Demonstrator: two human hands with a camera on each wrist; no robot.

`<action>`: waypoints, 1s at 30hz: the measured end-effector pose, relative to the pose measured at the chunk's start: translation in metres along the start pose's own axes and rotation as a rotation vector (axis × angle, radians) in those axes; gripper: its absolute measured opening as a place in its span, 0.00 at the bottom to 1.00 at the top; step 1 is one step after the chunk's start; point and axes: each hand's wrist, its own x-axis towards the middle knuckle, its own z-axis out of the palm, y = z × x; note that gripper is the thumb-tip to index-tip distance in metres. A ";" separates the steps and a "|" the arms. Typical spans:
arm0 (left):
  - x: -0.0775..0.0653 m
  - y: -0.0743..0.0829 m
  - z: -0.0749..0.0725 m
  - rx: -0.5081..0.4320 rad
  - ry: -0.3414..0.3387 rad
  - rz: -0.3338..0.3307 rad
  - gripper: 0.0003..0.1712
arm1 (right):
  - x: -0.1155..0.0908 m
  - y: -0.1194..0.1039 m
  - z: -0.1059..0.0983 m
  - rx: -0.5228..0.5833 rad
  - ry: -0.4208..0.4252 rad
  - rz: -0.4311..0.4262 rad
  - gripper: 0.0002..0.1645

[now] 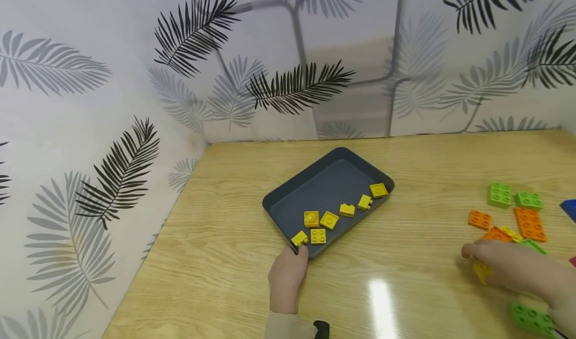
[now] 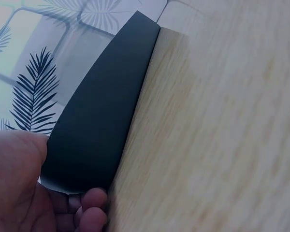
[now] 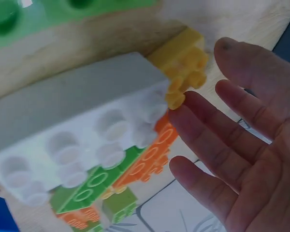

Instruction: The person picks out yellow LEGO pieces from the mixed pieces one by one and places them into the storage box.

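Note:
A dark grey tray [image 1: 326, 186] lies at an angle on the table with several yellow bricks [image 1: 329, 220] along its near side. My left hand [image 1: 289, 271] grips the tray's near corner; in the left wrist view the thumb is over the rim and the fingers curl beneath. To the right, my right hand [image 1: 517, 266] reaches over loose bricks, its fingers fairly straight. A yellow brick [image 3: 183, 60] is beside its fingertips, between thumb and fingers; one finger appears to touch a stud. A white brick [image 3: 82, 128] is close by, hidden under the hand in the head view.
Around the right hand lie orange bricks [image 1: 531, 224], light green bricks [image 1: 500, 195] and a larger green brick [image 1: 532, 319]. A blue brick [image 1: 570, 209] shows at the right edge. A leaf-patterned curtain [image 1: 279, 44] hangs behind the table [image 1: 216, 259].

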 end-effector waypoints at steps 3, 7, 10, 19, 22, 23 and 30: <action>0.000 -0.001 -0.001 -0.003 0.002 -0.006 0.20 | -0.003 0.001 0.006 -0.044 0.030 0.016 0.25; 0.001 -0.003 -0.002 -0.009 0.007 -0.006 0.19 | -0.004 0.000 0.015 -0.094 0.077 0.011 0.27; 0.002 -0.005 -0.001 -0.013 0.010 -0.008 0.19 | -0.004 0.000 0.021 -0.136 0.123 -0.018 0.28; 0.003 -0.004 -0.002 -0.026 0.010 -0.001 0.19 | 0.000 -0.004 0.016 -0.104 0.107 -0.037 0.24; 0.002 -0.003 -0.001 -0.033 0.007 0.013 0.19 | 0.001 -0.010 0.006 -0.071 0.128 -0.045 0.24; 0.002 -0.003 -0.001 -0.038 0.006 0.018 0.18 | 0.001 -0.012 0.003 -0.076 0.142 -0.055 0.24; 0.001 -0.003 0.001 -0.027 0.006 0.012 0.18 | 0.010 -0.023 -0.016 -0.106 0.307 -0.198 0.23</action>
